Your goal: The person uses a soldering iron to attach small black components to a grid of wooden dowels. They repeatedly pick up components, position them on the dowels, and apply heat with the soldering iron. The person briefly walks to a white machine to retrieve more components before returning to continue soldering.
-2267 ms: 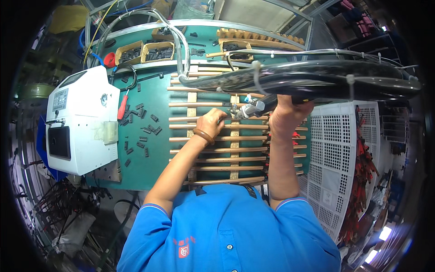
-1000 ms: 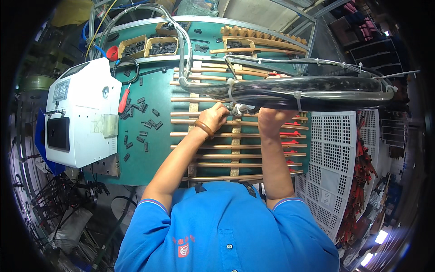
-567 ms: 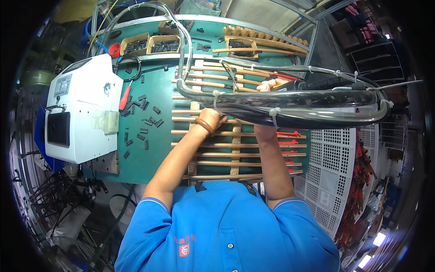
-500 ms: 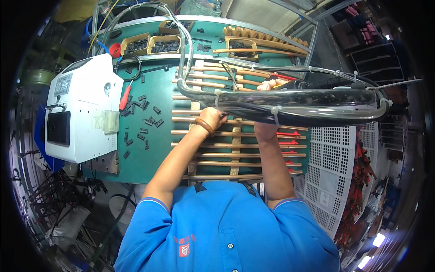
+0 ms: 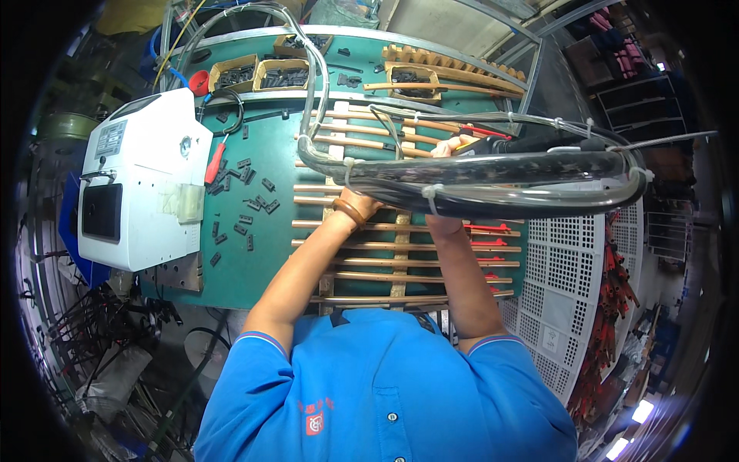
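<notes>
Rows of copper-coloured tubes (image 5: 362, 263) lie across pale slotted strips (image 5: 400, 240) on the green bench. My left hand (image 5: 362, 202) rests over the tubes at the rack's middle, a brown bangle on its wrist. Its fingers disappear under a thick bundle of clear and black hoses (image 5: 508, 185), so their grip is hidden. Beyond the bundle, the fingers of my right hand (image 5: 453, 145) show, closed round a black tool with a yellow part (image 5: 468, 142). The tool's working end cannot be made out. Red pieces (image 5: 493, 243) sit on the tubes' right ends.
At left stands a white machine (image 5: 142, 185), beside a red-handled screwdriver (image 5: 215, 163) and scattered small black parts (image 5: 250, 204). Cardboard boxes of black parts (image 5: 283, 75) line the back, near a notched wooden rack (image 5: 450, 61). White perforated panels (image 5: 566, 269) stand at right.
The hose bundle has shifted left and nearer, covering more of my left hand. The black tool and my right hand have moved slightly left.
</notes>
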Demonstrator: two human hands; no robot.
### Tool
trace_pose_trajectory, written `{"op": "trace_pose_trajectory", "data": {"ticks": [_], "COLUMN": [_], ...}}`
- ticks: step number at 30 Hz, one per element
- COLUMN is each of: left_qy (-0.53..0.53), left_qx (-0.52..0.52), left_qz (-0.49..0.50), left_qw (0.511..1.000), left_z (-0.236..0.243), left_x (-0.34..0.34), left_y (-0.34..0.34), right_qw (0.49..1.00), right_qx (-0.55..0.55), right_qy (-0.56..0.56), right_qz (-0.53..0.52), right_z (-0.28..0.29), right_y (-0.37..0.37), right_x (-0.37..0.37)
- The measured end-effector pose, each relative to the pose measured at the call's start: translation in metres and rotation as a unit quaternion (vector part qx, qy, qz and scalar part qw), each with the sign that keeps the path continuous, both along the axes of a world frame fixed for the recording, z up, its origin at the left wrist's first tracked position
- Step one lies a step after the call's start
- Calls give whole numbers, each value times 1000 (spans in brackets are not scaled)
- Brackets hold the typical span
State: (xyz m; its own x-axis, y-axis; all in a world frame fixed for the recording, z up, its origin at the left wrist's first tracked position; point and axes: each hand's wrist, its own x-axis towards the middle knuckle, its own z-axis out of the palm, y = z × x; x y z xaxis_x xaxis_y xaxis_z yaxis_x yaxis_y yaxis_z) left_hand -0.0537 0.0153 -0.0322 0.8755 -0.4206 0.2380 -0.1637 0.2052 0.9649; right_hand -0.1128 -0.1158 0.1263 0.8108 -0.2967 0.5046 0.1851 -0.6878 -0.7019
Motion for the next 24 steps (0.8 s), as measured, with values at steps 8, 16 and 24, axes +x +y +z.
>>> {"op": "trace_pose_trajectory", "data": {"ticks": [8,16,24], "left_qy": [-128,-104,-87], "left_qx": [327,349,355], "left_qz": [-18,-26,-26], "left_qw": [936,931,930], "left_z": [68,71,68], "left_x": [-2,-3,-3], "left_y": [12,11,11], "right_qw": [962,948,952], "right_qx": [227,242,222], "right_qy": [-149,-204,-208], "right_qz": [-36,-26,-32], "right_z": [101,93,96], "right_y": [25,32,34], "right_x": [37,29,29]}}
